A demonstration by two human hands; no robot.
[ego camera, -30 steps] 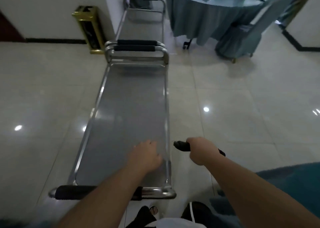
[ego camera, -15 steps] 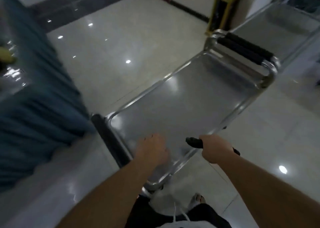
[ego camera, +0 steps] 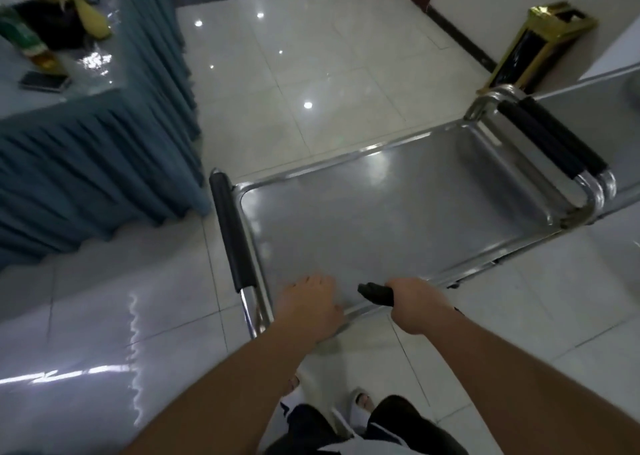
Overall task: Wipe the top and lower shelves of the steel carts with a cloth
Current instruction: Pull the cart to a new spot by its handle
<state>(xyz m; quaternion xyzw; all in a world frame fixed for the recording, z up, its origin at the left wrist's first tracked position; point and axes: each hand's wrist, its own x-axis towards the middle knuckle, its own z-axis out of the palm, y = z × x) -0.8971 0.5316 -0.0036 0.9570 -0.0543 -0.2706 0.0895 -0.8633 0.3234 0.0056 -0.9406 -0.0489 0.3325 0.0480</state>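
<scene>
Right hand (ego camera: 417, 307) gripped closed around a dark handle (ego camera: 377, 292), at 5 o'clock off the cart's near corner. Left hand (ego camera: 310, 307) lay flat, palm down, on the steel cart's top shelf (ego camera: 398, 219) at its near corner; cloth not discernible. Teal-skirted tabletop (ego camera: 90, 84) at 10 o'clock, gold bin (ego camera: 543, 46) at 1 o'clock.

both forearms (ego camera: 242, 378) are bare, no sleeves showing. dark trousers (ego camera: 398, 427) below, a white garment hem (ego camera: 332, 449) at the bottom edge, and white open-toed slippers (ego camera: 360, 406) on the feet.
</scene>
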